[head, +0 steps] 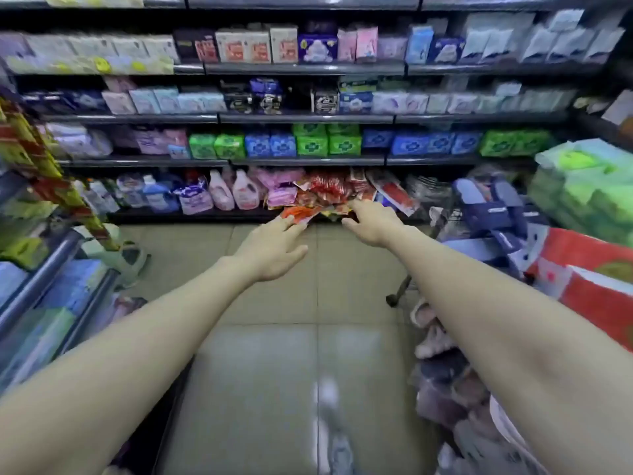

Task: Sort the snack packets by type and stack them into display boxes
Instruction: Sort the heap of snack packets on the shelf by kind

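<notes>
**Red and orange crinkly plastic snack packets [325, 193]: both hands at the heap**

Snack packets lie jumbled in a loose heap just above the centre of the frame, at the foot of the grey metal shelving [308, 161]. Pink plastic detergent bottles [245, 190] stand just to their left. Both arms stretch forward over the beige tiled floor [274, 337].

The left hand [274, 246] is spread fairly wide, with its fingers nearly straight and its thumb out to the side. Its fingertips touch one flat orange packet [301, 212] at the near edge of the heap. The right hand [373, 224] reaches into the lower right of the heap with its fingers bent downward. Blur hides whether it has hold of a packet or only rests on them.

The step in hand looks like gathering packets, so the task seems to be at an early stage. No display box is visible in the frame.

To do it well, pick by type now and do not scoop a mixed handful. The orange packet lies apart enough to be lifted alone, with the thumb brought under its edge. Slick wrappers are likely to slide over each other, so a firm pinch near a sealed edge should hold better than a grip across the puffed middle. The right hand could steady the heap so that neighbouring packets do not spill onto the floor.
</notes>
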Demonstrator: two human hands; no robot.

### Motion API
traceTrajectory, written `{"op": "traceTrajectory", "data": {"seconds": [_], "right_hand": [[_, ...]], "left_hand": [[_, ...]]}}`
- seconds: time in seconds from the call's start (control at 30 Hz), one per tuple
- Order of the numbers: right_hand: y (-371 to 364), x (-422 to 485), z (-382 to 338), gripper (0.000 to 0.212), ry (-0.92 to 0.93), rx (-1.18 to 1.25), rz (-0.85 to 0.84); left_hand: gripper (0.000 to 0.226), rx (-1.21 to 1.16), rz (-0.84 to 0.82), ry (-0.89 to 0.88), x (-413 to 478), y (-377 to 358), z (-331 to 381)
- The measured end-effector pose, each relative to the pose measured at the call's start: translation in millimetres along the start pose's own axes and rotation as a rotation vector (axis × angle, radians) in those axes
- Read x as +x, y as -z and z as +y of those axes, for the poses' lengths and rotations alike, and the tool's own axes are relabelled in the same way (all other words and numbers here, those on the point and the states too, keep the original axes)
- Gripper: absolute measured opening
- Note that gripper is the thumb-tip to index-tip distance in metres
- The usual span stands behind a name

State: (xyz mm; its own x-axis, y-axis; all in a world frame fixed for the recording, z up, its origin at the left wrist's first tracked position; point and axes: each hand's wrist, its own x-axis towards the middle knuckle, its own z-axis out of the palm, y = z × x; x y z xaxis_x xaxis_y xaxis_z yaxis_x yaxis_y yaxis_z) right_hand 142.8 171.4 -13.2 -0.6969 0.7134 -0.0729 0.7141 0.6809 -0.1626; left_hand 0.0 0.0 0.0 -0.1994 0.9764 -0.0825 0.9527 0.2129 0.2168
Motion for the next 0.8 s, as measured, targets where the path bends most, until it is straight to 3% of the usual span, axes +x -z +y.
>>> {"op": "traceTrajectory", "data": {"seconds": [0.4, 0.8], "right_hand": [[-18, 171, 35, 0.048, 0.082, 0.006, -0.132], [-25, 363, 10, 0.051, 0.073, 0.035, -0.181]], "left_hand": [[0.058, -0.057, -0.088, 0.16, 154, -10, -63], [0.056, -0.066, -0.098, 0.165, 298, 23, -176]]}}
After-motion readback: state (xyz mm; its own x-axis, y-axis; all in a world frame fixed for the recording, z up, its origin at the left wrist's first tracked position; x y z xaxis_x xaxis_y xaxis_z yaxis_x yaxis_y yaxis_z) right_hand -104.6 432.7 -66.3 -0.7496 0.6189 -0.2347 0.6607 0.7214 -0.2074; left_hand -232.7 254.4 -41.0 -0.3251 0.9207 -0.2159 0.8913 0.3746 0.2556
